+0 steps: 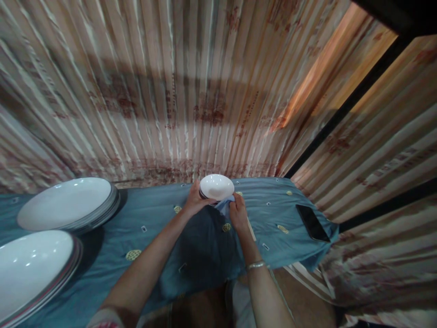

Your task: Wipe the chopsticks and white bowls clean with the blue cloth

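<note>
A small white bowl [217,186] is in front of me, near the far edge of the cloth-covered table. My left hand [196,198] grips its left side, with the thumb along the near rim. Darker edges show under the rim, and I cannot tell whether more bowls are stacked below. At the bowl's lower right, my right hand [238,212] is closed on a light blue cloth [224,206] that touches the bowl's near side. A bracelet circles my right wrist.
To the left stand a stack of large white plates [68,202] and, nearer, a stack of white dishes [34,264]. A black phone [312,222] lies at the right end of the blue tablecloth [153,246]. Patterned curtains [205,91] and dark frame bars [348,100] enclose the table.
</note>
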A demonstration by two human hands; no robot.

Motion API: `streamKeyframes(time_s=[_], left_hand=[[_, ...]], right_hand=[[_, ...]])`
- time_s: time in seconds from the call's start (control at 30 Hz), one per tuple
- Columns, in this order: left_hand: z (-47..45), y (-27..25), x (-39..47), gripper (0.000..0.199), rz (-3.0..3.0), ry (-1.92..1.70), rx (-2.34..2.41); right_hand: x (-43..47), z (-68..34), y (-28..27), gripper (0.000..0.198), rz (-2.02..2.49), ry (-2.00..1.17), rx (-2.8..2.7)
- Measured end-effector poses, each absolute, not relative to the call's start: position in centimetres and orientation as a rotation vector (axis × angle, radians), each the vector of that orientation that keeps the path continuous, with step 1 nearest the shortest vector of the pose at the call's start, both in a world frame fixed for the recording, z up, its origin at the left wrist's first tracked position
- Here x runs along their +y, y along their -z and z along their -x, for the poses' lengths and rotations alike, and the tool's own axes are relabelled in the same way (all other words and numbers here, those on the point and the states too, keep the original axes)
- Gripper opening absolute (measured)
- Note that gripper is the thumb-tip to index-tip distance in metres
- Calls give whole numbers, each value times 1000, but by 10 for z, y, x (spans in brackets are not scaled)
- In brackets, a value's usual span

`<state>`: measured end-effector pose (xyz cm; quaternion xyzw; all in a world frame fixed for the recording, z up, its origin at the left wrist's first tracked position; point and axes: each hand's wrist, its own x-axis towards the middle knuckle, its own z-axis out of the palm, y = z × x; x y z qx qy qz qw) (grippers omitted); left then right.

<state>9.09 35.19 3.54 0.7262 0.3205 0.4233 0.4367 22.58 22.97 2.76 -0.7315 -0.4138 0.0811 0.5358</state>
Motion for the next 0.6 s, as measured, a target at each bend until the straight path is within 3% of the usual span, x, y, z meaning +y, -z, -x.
streamKeyframes(time_s=[0.1,0.2,0.4,0.6], left_hand=[[-88,-39,342,117,-1715,-1075,840],[-70,-40,320,118,-1640,-1065,881],[1,-41,248,88,-1621,-1092,955],[72,-61,209,77,-1751,-1214,1186]], right_hand=[[222,-222,-36,51,1728,-193,-983],[210,-219,-47,51,1727,-143,-935],[191,-199,-67,45,1693,-203,-1013],[187,-121,-48,37,1436,-703,-1038]])
